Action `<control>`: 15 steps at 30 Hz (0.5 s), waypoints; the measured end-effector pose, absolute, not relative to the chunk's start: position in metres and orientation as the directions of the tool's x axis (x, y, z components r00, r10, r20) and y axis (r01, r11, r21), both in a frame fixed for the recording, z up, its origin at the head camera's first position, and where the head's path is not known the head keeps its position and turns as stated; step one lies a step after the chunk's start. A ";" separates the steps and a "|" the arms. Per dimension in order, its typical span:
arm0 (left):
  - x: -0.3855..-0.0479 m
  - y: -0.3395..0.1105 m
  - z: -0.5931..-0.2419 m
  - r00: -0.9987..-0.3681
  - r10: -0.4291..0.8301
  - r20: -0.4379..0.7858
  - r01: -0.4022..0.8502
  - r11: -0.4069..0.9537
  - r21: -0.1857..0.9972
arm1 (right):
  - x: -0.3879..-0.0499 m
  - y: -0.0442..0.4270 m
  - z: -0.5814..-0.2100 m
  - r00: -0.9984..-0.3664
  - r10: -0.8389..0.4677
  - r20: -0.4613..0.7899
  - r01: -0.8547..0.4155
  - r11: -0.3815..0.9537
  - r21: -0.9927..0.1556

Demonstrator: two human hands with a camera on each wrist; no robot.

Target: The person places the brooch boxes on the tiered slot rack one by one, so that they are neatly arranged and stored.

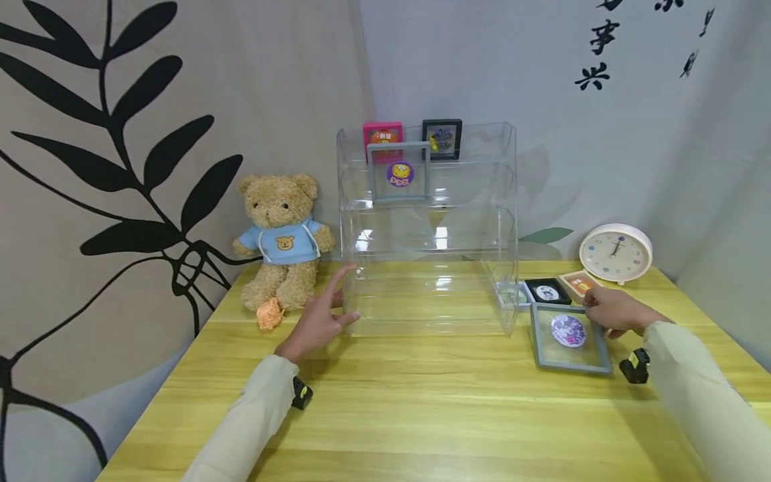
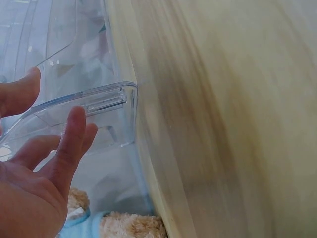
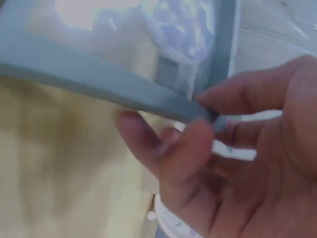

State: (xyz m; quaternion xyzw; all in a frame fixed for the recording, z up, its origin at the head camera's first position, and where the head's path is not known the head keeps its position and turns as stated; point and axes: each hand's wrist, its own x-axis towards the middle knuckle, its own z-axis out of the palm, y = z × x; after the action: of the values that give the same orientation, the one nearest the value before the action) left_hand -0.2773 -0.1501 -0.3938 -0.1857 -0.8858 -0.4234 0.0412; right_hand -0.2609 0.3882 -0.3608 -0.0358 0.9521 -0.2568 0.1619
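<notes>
One grey frame (image 1: pixel 569 356) pinched at its edge by right hand (image 1: pixel 623 313), likely sparing its face; left hand (image 1: pixel 314 325) at rack (image 1: pixel 429 254), fingers loosely spread, probably bracing it.

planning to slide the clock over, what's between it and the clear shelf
In the head view, a small black frame and a small tan frame lie between the clear shelf and the clock, plus a pale frame partly seen through the shelf.

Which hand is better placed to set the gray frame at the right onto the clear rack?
Probably the right hand: it pinches that gray frame by its edge, while the left hand is at the left edge of the clear rack, farther off.
</notes>
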 end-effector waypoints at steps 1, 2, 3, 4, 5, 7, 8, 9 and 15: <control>-0.277 -0.150 -0.394 -0.925 0.300 0.231 0.368 0.569 0.736 | -0.259 0.390 -0.359 -0.937 -0.156 -0.312 0.036 0.846 -0.533; -0.277 -0.150 -0.394 -0.925 0.303 0.229 0.368 0.566 0.738 | -0.258 0.391 -0.356 -0.930 -0.164 -0.330 0.058 0.820 -0.570; -0.277 -0.150 -0.394 -0.924 0.306 0.229 0.369 0.562 0.740 | -0.256 0.393 -0.354 -0.922 -0.180 -0.344 0.072 0.790 -0.608; -0.277 -0.150 -0.394 -0.923 0.307 0.230 0.371 0.561 0.740 | -0.254 0.395 -0.351 -0.915 -0.201 -0.348 0.080 0.758 -0.647; -0.277 -0.150 -0.394 -0.923 0.307 0.231 0.372 0.560 0.740 | -0.253 0.397 -0.347 -0.911 -0.222 -0.348 0.084 0.725 -0.683; -0.277 -0.151 -0.394 -0.923 0.305 0.236 0.374 0.560 0.739 | -0.250 0.401 -0.341 -0.905 -0.268 -0.331 0.076 0.662 -0.745; -0.277 -0.151 -0.394 -0.925 0.300 0.235 0.370 0.562 0.740 | -0.249 0.403 -0.337 -0.901 -0.298 -0.314 0.059 0.634 -0.771; -0.277 -0.151 -0.395 -0.924 0.300 0.237 0.373 0.565 0.736 | -0.248 0.405 -0.334 -0.897 -0.329 -0.295 0.036 0.611 -0.791; -0.278 -0.152 -0.395 -0.923 0.306 0.235 0.375 0.566 0.734 | -0.242 0.405 -0.311 -0.877 -0.437 -0.201 -0.071 0.532 -0.844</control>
State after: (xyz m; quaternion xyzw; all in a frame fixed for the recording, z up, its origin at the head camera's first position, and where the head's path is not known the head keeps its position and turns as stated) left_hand -0.2779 -0.1523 -0.3951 -0.1924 -0.8840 -0.4241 0.0406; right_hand -0.2422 0.4053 -0.3111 -0.1490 0.8523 -0.4605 0.1985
